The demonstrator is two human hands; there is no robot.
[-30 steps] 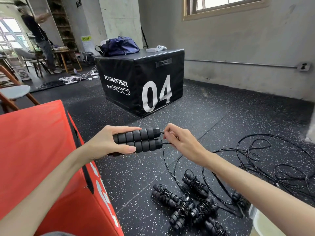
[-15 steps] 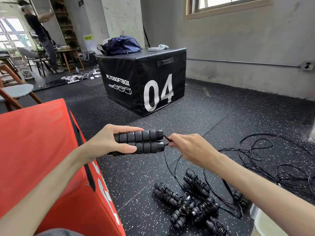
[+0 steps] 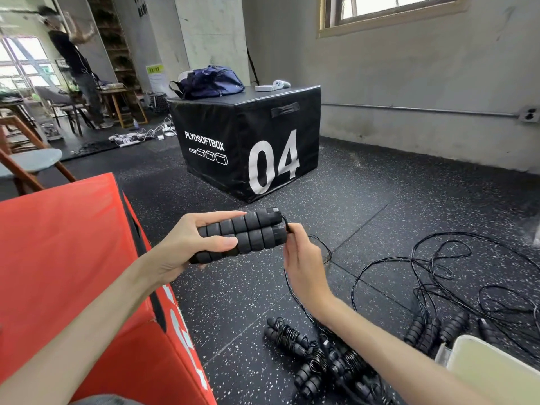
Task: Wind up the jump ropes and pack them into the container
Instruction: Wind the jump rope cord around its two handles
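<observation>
Paired handles (image 3: 242,233) at frame centre, side by side, clamped in left hand (image 3: 187,247) for winding. Right hand (image 3: 304,264) pinching cord (image 3: 292,290) at handle ends, ready to wrap. Wound ropes (image 3: 318,358) heaped lower centre; container (image 3: 491,372) lower right. Open floor (image 3: 365,206) beyond; red box (image 3: 58,258) crowding left.

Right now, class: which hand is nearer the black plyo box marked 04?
Right. The right hand pinches the cord nearer the black plyo box; the left hand grips the handles farther left.

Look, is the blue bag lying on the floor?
No, the blue bag sits on top of the black box marked 04.
</observation>
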